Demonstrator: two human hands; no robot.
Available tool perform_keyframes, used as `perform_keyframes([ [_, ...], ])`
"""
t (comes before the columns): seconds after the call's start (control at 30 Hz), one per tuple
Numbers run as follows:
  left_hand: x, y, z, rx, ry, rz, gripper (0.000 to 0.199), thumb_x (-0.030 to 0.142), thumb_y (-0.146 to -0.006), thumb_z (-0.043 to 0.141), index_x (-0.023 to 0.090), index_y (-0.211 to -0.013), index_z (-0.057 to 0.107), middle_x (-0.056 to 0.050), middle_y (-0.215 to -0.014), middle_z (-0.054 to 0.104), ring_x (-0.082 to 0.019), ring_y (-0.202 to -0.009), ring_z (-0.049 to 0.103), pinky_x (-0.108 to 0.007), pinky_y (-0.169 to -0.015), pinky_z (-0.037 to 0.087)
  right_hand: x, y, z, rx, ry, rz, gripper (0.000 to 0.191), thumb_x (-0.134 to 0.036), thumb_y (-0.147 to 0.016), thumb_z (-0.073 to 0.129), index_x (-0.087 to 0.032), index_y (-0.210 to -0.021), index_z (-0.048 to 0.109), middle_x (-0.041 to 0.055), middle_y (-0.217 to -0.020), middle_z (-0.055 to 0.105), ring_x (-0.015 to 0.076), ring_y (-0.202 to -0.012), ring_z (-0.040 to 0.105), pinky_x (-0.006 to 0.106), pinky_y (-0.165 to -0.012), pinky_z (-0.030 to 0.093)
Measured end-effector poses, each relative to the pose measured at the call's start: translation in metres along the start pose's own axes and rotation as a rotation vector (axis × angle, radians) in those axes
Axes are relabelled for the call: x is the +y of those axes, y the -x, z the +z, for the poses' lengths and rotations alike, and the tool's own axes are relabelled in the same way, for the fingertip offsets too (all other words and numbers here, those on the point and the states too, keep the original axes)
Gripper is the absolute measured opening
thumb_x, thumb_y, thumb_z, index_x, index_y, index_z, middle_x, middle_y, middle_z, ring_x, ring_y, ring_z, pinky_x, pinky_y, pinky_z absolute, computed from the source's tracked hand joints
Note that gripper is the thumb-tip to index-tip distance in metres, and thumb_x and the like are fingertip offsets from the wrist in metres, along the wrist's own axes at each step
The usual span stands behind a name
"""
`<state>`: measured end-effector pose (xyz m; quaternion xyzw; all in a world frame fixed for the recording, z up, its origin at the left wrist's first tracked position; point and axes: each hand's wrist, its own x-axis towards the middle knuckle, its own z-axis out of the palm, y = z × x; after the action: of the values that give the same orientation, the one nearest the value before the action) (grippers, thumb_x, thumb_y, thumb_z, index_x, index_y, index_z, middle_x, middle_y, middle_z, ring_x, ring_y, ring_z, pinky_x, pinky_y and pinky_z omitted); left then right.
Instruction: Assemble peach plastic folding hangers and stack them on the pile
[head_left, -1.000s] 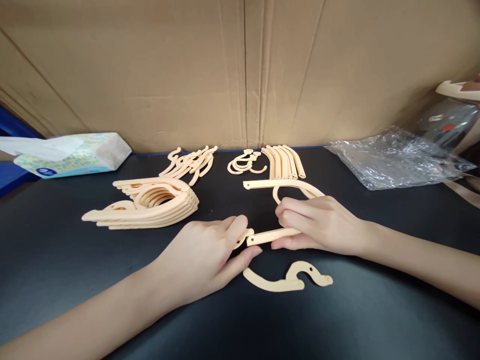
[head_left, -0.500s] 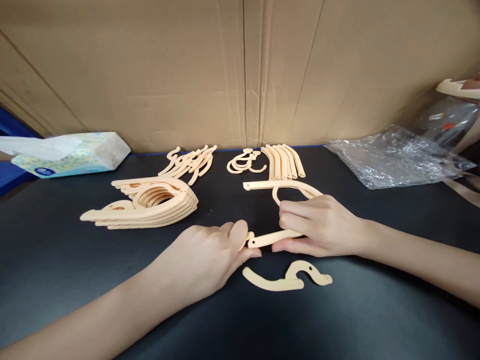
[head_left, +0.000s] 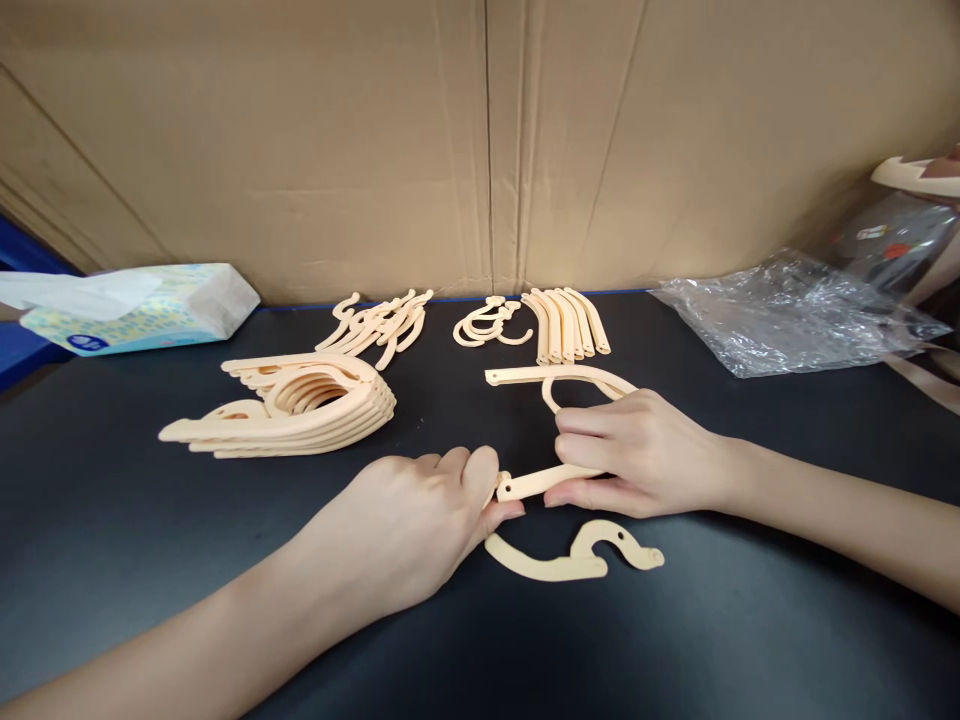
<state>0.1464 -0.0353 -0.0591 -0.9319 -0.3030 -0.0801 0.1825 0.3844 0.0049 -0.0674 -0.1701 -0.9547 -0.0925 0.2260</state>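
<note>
My right hand (head_left: 637,452) is closed around a cream folding clothes hanger (head_left: 536,482), whose two arms point left, one above the other. At the lower arm's end, which has a small hole, my left hand (head_left: 427,525) pinches a cream hanger piece between thumb and forefinger. Most of that piece is hidden by the fingers, and it touches or nearly touches the arm end. Just below both hands, a loose curved arm piece (head_left: 551,568) and a hook-shaped piece (head_left: 619,540) lie together on the black table.
A stack of folded hangers (head_left: 322,432) sits at left. Along the back lie loose arm pieces (head_left: 386,325), several hooks (head_left: 487,325) and a row of curved arms (head_left: 566,325). A tissue pack (head_left: 150,310) stands far left, a clear plastic bag (head_left: 780,315) far right, with cardboard (head_left: 337,140) behind.
Almost nothing differs. Both hands keep their grips, with the hanger and my right hand shifted very slightly left and its lower arm tilted a little more.
</note>
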Motion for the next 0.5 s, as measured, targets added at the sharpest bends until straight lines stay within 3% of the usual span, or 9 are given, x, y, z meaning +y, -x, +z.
perform_keyframes([
  [0.5,0.0031,0.0044,0.0002,0.003,-0.083,0.043,0.038,0.027,-0.104,0.023,0.020,-0.072,0.042,0.003,-0.053,0.046,-0.016,-0.035,0.049,-0.031,-0.036,0.025,-0.0010,-0.0009,-0.0015,-0.014,-0.022,-0.002,0.048,-0.041,-0.103,0.036,-0.017,-0.063,0.049,-0.0038,-0.061,0.043,0.0091,-0.050,0.032,0.023,-0.045,0.022],
])
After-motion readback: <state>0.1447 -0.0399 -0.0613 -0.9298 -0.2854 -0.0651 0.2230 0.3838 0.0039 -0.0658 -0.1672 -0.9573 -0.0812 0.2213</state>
